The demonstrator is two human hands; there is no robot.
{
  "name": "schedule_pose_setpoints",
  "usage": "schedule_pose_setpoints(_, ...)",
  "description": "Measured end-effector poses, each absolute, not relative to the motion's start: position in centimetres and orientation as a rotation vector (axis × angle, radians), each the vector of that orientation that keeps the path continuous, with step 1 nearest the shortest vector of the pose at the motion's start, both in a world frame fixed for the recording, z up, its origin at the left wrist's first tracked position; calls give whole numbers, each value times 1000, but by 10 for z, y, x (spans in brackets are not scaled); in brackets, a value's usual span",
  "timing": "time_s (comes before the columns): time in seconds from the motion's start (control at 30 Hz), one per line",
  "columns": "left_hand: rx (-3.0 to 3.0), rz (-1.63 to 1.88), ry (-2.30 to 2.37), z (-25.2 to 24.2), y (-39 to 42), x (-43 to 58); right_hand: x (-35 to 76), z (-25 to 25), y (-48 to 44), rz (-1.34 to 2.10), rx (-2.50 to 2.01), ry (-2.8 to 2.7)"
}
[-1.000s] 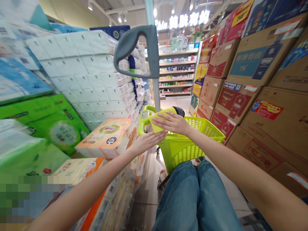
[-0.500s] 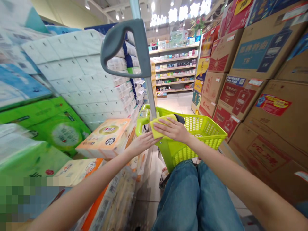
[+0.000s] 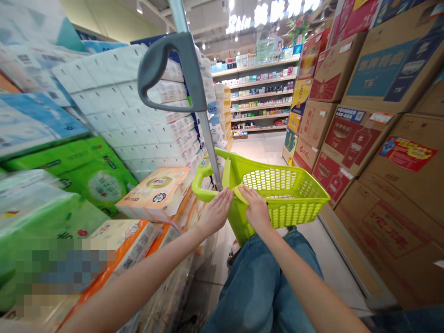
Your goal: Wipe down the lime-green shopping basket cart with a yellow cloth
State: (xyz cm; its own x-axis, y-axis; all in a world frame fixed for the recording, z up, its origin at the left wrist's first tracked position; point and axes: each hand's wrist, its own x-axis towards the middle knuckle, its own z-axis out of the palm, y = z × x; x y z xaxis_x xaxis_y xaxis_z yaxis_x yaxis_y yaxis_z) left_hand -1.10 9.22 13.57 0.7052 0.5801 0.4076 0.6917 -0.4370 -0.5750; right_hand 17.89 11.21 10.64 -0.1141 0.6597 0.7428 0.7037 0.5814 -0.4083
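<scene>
A lime-green shopping basket point(image 3: 298, 213) on wheels stands in front of my knees. Its grey pull handle point(image 3: 163, 64) rises on a metal pole point(image 3: 208, 152) at the near left corner. My right hand point(image 3: 257, 209) lies over the basket's near rim with its fingers pressing a yellow cloth point(image 3: 238, 194) against it. Only a small edge of that cloth shows. My left hand point(image 3: 215, 212) is open, fingers stretched together, and rests flat on the rim by the foot of the pole, beside my right hand. I am sitting or crouching in blue jeans point(image 3: 263, 286).
Stacked tissue and toilet-paper packs point(image 3: 138, 120) fill the left side, with an orange pack point(image 3: 157, 194) close to the basket. Brown cartons point(image 3: 374, 138) are piled high on the right. A tiled aisle point(image 3: 260, 145) runs ahead to stocked shelves point(image 3: 258, 99).
Both hands have come down and closer along the basket's near rim, and the right hand has slid the cloth off the black top part. The view has shifted, so the handle sits further left.
</scene>
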Motion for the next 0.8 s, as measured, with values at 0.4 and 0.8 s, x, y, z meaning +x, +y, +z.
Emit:
schedule_pose_setpoints(0.4, -2148, -355, -1459, 122, 83, 19, 178, 106, 100, -225, -1494, -2000)
schedule_pose_setpoints(0.8, -2051, -506, -1505, 103, 82, 26, 222, 84, 95, -256, -1769, -1836)
